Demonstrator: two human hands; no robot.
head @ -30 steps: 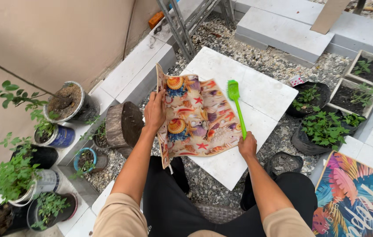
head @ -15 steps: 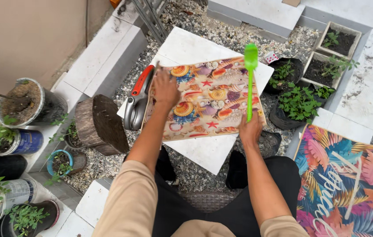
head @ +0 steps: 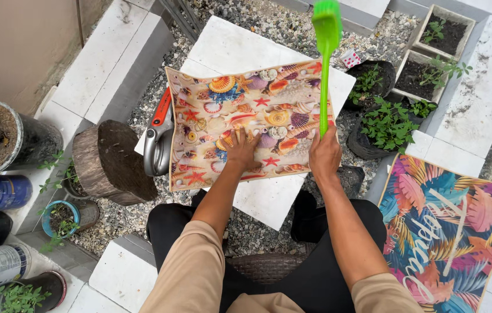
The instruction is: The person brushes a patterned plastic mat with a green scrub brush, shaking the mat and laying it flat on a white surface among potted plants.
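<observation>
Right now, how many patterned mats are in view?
2: the seashell mat lies on the white slab under the left hand; the tropical-leaf mat lies at lower right, cut off by the frame.

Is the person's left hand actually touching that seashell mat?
Touching. The head view shows the left hand lying flat, fingers spread, on the seashell mat with no gap.

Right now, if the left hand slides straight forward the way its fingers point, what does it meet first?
The left hand lies flat on the seashell mat, fingers pointing up the picture. Ahead there is only more mat, then the white slab. The way looks free.
</observation>
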